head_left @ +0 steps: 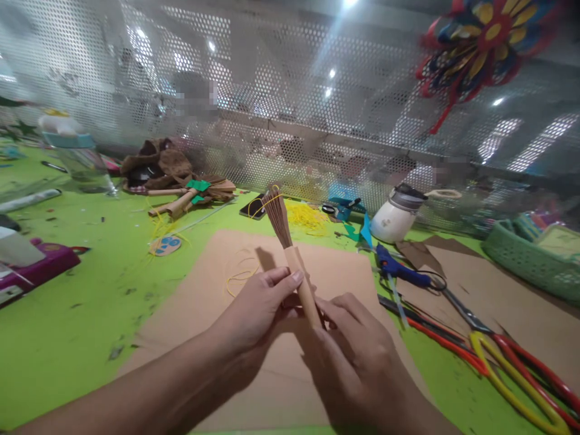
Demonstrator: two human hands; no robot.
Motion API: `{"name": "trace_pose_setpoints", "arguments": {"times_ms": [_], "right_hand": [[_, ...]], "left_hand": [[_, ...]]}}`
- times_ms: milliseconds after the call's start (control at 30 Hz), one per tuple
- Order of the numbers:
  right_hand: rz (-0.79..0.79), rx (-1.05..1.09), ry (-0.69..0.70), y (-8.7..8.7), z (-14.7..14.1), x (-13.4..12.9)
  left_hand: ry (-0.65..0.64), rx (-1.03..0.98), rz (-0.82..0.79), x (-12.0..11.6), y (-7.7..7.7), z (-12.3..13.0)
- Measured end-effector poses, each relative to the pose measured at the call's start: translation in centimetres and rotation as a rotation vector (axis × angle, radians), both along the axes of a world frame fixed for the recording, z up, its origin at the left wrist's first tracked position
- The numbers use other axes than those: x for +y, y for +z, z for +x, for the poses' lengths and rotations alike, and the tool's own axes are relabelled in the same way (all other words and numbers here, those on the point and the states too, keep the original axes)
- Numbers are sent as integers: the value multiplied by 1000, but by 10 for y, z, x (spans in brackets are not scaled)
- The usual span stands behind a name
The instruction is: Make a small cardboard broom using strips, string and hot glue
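A small handmade paper broom is held tilted over a tan paper sheet. Its handle is rolled tan paper, and dark brown thin strips fan out at its upper end. My left hand pinches the middle of the handle between thumb and fingers. Closer to me, my right hand grips the handle's lower end, its fingertips partly hidden. Thin yellow string loops on the sheet beside my left hand, and a yellow strand also crosses the broom's strips.
At right lie large scissors, a blue glue gun and a green basket. Behind stand a white jar, a phone, yellow shreds and tied paper rolls. A purple box sits left.
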State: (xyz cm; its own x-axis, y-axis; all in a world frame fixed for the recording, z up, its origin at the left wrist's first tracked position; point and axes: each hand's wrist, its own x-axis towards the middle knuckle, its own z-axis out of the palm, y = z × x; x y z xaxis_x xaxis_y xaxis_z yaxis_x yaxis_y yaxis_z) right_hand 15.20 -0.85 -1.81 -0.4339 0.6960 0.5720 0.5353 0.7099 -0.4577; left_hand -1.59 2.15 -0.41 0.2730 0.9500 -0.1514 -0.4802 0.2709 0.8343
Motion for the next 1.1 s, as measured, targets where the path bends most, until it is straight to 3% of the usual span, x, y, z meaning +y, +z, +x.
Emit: {"name": "trace_pose_setpoints", "arguments": {"times_ms": [100, 300, 400, 533, 733, 1100], "right_hand": [[-114, 155, -41, 2, 4, 2], [-702, 391, -11, 4, 5, 3], [-817, 474, 18, 2, 4, 1], [-987, 431, 120, 4, 1, -1], [-1121, 498, 85, 9, -9, -6], [-1162, 646, 61, -12, -14, -5]], "left_hand": [[1, 32, 12, -1, 3, 0], [46, 70, 48, -2, 8, -2], [47, 90, 87, -2, 11, -4], [23, 91, 110, -2, 12, -4], [39, 66, 53, -5, 8, 0], [51, -52, -51, -3, 7, -2]]}}
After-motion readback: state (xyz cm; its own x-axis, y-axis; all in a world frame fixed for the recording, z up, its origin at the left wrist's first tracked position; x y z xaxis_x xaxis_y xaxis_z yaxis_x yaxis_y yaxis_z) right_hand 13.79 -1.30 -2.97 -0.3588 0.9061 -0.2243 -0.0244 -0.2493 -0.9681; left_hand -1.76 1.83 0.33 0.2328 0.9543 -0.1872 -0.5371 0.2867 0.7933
